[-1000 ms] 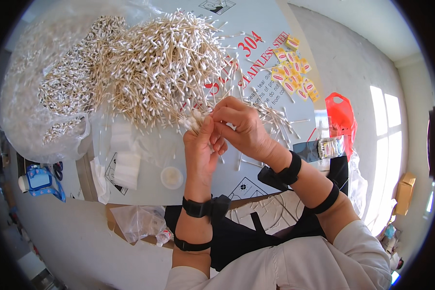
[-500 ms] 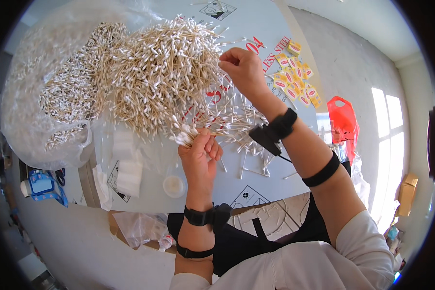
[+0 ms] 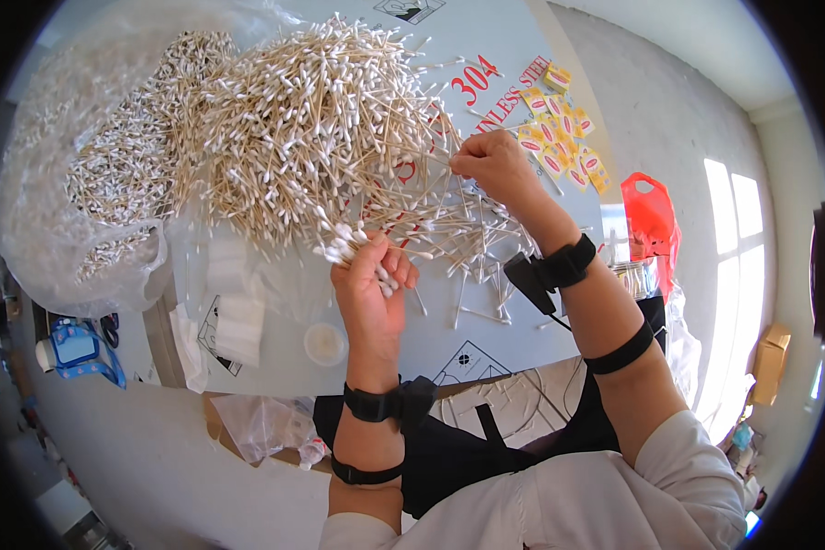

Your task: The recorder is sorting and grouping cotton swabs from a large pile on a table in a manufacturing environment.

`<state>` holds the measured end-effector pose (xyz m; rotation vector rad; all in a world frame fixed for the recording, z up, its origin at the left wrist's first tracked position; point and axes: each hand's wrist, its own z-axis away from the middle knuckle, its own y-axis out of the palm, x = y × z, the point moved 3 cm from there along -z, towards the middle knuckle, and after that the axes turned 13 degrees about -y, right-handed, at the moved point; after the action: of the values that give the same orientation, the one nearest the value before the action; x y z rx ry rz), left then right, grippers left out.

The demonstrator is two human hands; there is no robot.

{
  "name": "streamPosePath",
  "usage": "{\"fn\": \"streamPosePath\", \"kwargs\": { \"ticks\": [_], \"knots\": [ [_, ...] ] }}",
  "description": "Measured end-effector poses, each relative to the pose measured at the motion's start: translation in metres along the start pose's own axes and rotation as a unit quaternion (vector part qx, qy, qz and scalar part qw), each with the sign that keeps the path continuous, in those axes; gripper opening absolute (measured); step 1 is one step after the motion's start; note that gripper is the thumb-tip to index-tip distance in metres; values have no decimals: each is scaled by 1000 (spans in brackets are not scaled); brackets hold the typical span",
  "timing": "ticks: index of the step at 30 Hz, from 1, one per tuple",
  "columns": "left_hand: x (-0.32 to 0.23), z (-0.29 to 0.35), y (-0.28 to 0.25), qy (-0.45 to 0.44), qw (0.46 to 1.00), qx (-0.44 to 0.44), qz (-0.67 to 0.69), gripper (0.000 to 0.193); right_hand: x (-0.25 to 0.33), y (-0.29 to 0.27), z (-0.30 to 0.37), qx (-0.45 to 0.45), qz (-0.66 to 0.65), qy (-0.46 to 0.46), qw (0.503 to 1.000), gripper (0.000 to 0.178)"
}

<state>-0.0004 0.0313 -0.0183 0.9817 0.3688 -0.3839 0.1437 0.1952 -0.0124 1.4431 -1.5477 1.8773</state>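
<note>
My left hand (image 3: 373, 289) is closed around a small bundle of cotton swabs (image 3: 341, 244), their white tips fanned out beyond the thumb and more tips showing below the fingers. To the upper right, my right hand (image 3: 501, 170) is pinched at the right edge of a big heap of cotton swabs (image 3: 312, 119). A thin swab seems to stick out from its fingertips toward the heap, though other swabs lie close behind. Between and beneath the hands, loose swabs (image 3: 472, 234) are scattered on the table (image 3: 394, 353).
A clear plastic bag (image 3: 37, 211) full of swabs lies at the left. Near it are folded white wraps (image 3: 238, 316) and a round translucent lid (image 3: 325, 344). Small yellow packets (image 3: 559, 133) lie at the right; beyond the table edge is a red bag (image 3: 649, 220).
My right hand has moved right and down, away from the heap's upper edge, its fingers now pinched lower. My left hand keeps hold of its bundle, barely shifted, with the fingers slightly rearranged.
</note>
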Motion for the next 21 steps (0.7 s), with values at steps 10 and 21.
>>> {"fn": "streamPosePath", "kwargs": {
  "ticks": [10, 21],
  "knots": [
    [1, -1, 1, -7, 999, 17, -50, 13, 23, -5, 39, -29, -273, 122, 954, 9],
    [14, -7, 1, 5, 1000, -25, 16, 19, 87, 47, 71, 50, 174, -416, 891, 11]
  ]
}}
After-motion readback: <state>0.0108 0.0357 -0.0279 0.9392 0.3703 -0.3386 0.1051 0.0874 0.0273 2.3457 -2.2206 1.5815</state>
